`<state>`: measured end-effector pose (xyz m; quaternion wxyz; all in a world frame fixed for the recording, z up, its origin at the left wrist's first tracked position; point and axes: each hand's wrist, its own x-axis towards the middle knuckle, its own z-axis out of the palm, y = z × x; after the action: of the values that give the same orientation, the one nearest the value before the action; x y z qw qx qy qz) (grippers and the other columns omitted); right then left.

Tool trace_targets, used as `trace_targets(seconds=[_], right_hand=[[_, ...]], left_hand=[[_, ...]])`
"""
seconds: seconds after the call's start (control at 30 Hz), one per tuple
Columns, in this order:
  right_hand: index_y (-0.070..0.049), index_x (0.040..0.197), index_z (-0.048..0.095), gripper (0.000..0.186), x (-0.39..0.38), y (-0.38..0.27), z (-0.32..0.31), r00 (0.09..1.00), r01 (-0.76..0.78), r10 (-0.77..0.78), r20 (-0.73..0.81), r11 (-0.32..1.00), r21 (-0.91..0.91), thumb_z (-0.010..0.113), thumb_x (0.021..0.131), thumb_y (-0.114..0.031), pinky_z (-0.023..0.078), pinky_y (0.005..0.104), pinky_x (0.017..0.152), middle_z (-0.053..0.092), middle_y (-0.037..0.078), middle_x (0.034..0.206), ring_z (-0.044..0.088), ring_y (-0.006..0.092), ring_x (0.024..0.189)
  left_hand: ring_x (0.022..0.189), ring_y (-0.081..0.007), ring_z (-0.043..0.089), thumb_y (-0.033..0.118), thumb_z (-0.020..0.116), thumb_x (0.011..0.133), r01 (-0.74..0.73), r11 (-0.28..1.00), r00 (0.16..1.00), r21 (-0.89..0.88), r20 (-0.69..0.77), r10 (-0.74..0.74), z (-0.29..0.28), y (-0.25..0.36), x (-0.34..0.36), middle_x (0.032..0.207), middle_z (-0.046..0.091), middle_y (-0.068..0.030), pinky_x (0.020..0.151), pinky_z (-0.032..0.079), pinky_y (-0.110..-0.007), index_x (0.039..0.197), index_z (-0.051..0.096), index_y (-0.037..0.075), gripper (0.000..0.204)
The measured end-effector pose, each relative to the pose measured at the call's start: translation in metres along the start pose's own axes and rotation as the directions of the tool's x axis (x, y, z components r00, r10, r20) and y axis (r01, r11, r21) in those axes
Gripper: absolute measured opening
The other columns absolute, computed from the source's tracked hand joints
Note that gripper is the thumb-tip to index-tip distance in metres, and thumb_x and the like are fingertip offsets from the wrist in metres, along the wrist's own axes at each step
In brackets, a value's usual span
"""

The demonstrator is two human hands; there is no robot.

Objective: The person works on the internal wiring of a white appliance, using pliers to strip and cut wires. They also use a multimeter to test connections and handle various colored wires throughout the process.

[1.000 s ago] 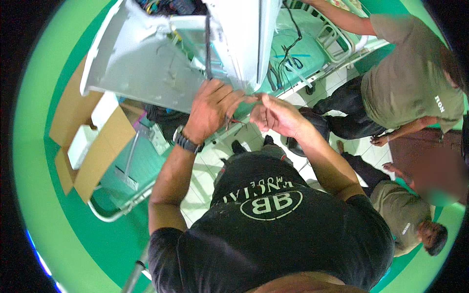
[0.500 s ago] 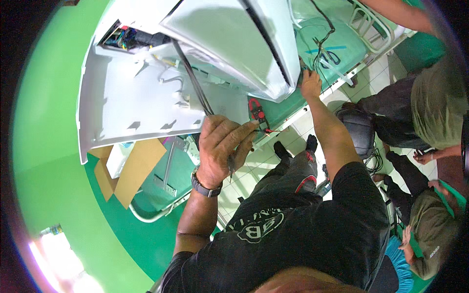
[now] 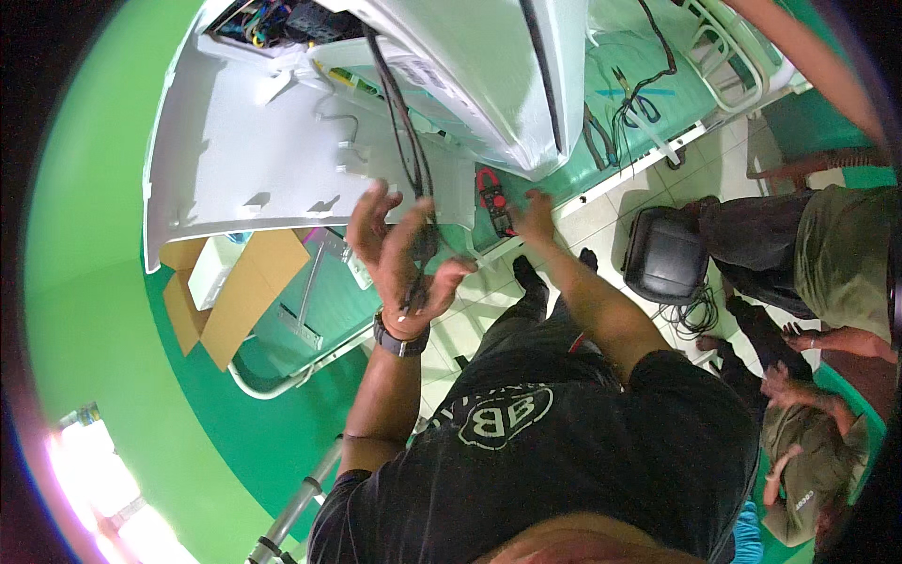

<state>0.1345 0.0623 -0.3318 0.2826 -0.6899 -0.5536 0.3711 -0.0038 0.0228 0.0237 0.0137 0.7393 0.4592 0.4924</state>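
A dark cable bundle [image 3: 402, 132] comes down out of an opened white appliance casing [image 3: 254, 160]. It crosses in front of my left hand [image 3: 404, 258], whose fingers are spread; the loose ends lie over the palm. My right hand [image 3: 534, 218] is smeared by motion beside a red and black clamp meter [image 3: 494, 202] on the green surface [image 3: 554, 188]; its fingers are unclear. To the right lies a dark-handled hand tool [image 3: 598, 139], with blue-handled pliers [image 3: 644, 108] farther off among loose dark wires.
A wiring compartment [image 3: 287, 23] is exposed at the casing's top. An open cardboard box [image 3: 249, 296] lies at the left. At the right are a black padded seat [image 3: 665, 254], a coiled cable [image 3: 691, 315] and other people; a person's arm [image 3: 813, 66] reaches in at the top right.
My left hand has opened from its grip on the cables. My right hand has left the hand tool, now uncovered, and come left and nearer to the clamp meter. The view has shifted.
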Motion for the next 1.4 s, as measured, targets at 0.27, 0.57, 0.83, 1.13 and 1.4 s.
trace_targets(seconds=[0.27, 0.57, 0.83, 1.13, 1.4], right_hand=[[0.002, 0.141, 0.036, 0.086, -0.022, -0.029, 0.041, 0.974, -0.077, 0.122, 0.191, 0.970, -0.229, 0.082, 0.076, -0.032, 0.052, 0.0499, 0.097, 0.054, 0.027, 0.124, 0.059, 0.0426, 0.114], [-0.008, 0.145, 0.041, 0.081, -0.107, -0.027, -0.143, 0.856, -0.177, 0.037, 0.515, 0.958, 0.224, 0.084, 0.080, -0.031, 0.051, 0.0383, 0.090, 0.062, 0.016, 0.123, 0.064, 0.0243, 0.102], [-0.009, 0.140, 0.036, 0.085, -0.147, -0.100, -0.251, 0.977, 0.209, -0.214, -0.001, 0.954, 0.215, 0.090, 0.076, -0.019, 0.049, 0.0396, 0.096, 0.054, 0.017, 0.126, 0.058, 0.0266, 0.114], [-0.007, 0.131, 0.036, 0.064, -0.155, -0.099, -0.301, 0.977, 0.214, -0.181, -0.114, 0.822, 0.527, 0.078, 0.090, -0.033, 0.050, 0.0384, 0.095, 0.053, 0.015, 0.123, 0.055, 0.0216, 0.113], [-0.014, 0.111, 0.048, 0.027, -0.173, -0.070, -0.323, 0.998, 0.018, 0.027, -0.059, 0.760, 0.650, 0.060, 0.104, -0.038, 0.041, 0.0266, 0.069, 0.053, 0.001, 0.090, 0.047, 0.0099, 0.081]], left_hand=[[0.121, -0.0314, 0.060, 0.030, 0.077, 0.091, 0.535, 0.777, 0.845, -0.332, 0.186, -0.502, -0.018, -0.018, -0.044, 0.136, 0.057, -0.0193, 0.098, 0.051, -0.044, 0.144, 0.050, 0.001, 0.066], [0.134, -0.0426, 0.046, 0.025, 0.079, 0.081, 0.137, 0.666, 0.639, 0.734, 0.448, -0.626, -0.026, -0.264, -0.269, 0.145, 0.053, -0.0181, 0.111, 0.038, -0.055, 0.142, 0.054, 0.012, 0.067], [0.146, -0.0346, 0.034, 0.040, 0.082, 0.079, -0.091, 0.553, 0.289, 0.828, 0.553, -0.781, -0.001, -0.283, -0.224, 0.159, 0.035, -0.0117, 0.114, 0.028, -0.063, 0.151, 0.042, 0.016, 0.085], [0.120, -0.0440, 0.060, 0.019, 0.071, 0.083, 0.366, 0.739, 0.301, 0.566, 0.679, -0.669, -0.114, -0.232, -0.244, 0.131, 0.058, -0.0339, 0.100, 0.050, -0.046, 0.131, 0.052, -0.007, 0.058], [0.134, -0.0299, 0.051, 0.009, 0.064, 0.094, 0.517, 0.821, 0.672, -0.242, 0.709, -0.214, 0.059, 0.056, -0.118, 0.142, 0.055, -0.0201, 0.117, 0.035, -0.039, 0.153, 0.035, 0.006, 0.066]])
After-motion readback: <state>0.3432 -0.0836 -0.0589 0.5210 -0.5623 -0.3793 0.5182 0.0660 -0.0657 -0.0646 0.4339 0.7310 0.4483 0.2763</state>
